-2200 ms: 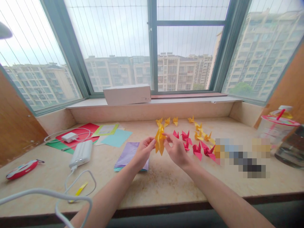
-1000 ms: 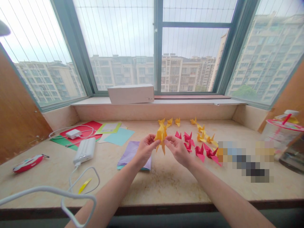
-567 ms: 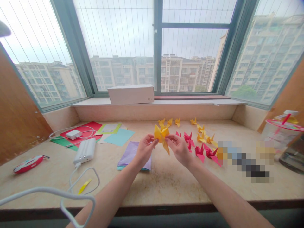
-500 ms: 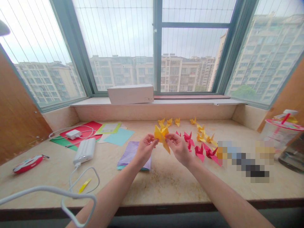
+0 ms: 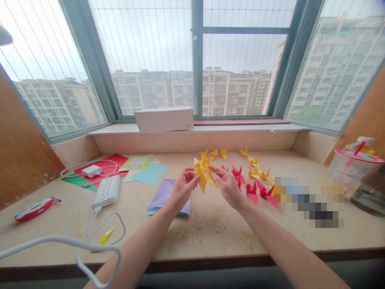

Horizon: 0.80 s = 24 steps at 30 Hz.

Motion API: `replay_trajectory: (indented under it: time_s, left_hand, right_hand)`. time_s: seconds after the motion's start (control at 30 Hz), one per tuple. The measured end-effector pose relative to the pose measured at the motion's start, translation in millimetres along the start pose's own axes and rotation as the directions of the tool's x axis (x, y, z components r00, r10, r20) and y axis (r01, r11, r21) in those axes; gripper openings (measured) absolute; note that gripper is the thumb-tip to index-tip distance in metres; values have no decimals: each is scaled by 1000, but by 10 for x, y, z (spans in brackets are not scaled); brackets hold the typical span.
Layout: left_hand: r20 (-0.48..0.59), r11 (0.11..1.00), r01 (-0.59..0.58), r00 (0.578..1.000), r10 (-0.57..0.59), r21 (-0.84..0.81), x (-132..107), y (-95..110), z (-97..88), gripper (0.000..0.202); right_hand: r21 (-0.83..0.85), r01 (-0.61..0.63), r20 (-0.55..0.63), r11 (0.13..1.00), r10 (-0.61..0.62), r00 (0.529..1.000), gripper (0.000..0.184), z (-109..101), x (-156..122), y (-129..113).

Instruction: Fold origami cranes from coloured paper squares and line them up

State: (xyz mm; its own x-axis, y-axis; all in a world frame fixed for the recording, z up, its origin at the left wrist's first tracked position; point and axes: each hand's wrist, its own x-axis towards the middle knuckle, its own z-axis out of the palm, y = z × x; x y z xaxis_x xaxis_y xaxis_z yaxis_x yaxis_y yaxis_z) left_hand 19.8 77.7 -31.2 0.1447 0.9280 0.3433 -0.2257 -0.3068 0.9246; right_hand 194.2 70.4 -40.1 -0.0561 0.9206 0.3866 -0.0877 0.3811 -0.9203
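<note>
Both hands hold a yellow origami crane [image 5: 202, 173] in the air above the stone counter [image 5: 210, 228]. My left hand [image 5: 182, 190] pinches its left side with thumb and fingers. On the other side, my right hand [image 5: 228, 185] pinches the crane's right wing. Behind the hands stand several folded cranes, yellow ones [image 5: 223, 153] at the back and red ones [image 5: 252, 189] to the right. A purple sheet stack [image 5: 164, 194] lies under my left wrist.
A white power bank [image 5: 106, 192] with a looped cable [image 5: 102, 228], a charger [image 5: 90, 171] on red and green paper, a teal sheet [image 5: 149, 173], a red pouch [image 5: 31, 208], a white box [image 5: 164, 119] on the sill, and a lidded plastic cup [image 5: 355, 166] at right.
The crane's wings have been drawn apart between my hands and the figure has tilted; both hands stayed at the same spot above the counter.
</note>
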Motion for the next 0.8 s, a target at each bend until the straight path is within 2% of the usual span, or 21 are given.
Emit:
replay_trajectory:
  time_s: [0.1, 0.2, 0.3, 0.43, 0.63, 0.8]
  left_hand:
    - [-21, 994, 58, 998, -60, -89, 23, 14, -27, 52]
    - [-23, 978, 117, 992, -123, -173, 20, 35, -39, 58]
    - [-39, 967, 129, 989, -141, -218, -4, 70, -22, 60]
    - [5, 968, 149, 989, -151, -203, -35, 95, -2, 58]
    - [116, 983, 156, 983, -145, -92, -51, 60, -27, 53]
    - [112, 979, 154, 984, -139, -137, -49, 69, -17, 46]
  right_hand:
    - [-106, 56, -13, 993, -58, 998, 38, -27, -14, -3]
    - [-235, 126, 52, 964, -117, 992, 38, -24, -37, 15]
    - [-350, 188, 110, 918, -159, 981, 36, 1, -62, 17]
    - [-459, 283, 155, 842, -237, 959, 24, 15, -86, -21]
    - [-557, 360, 144, 749, -339, 930, 26, -5, -83, -36]
    - [-612, 391, 137, 688, -394, 909, 26, -32, -59, -32]
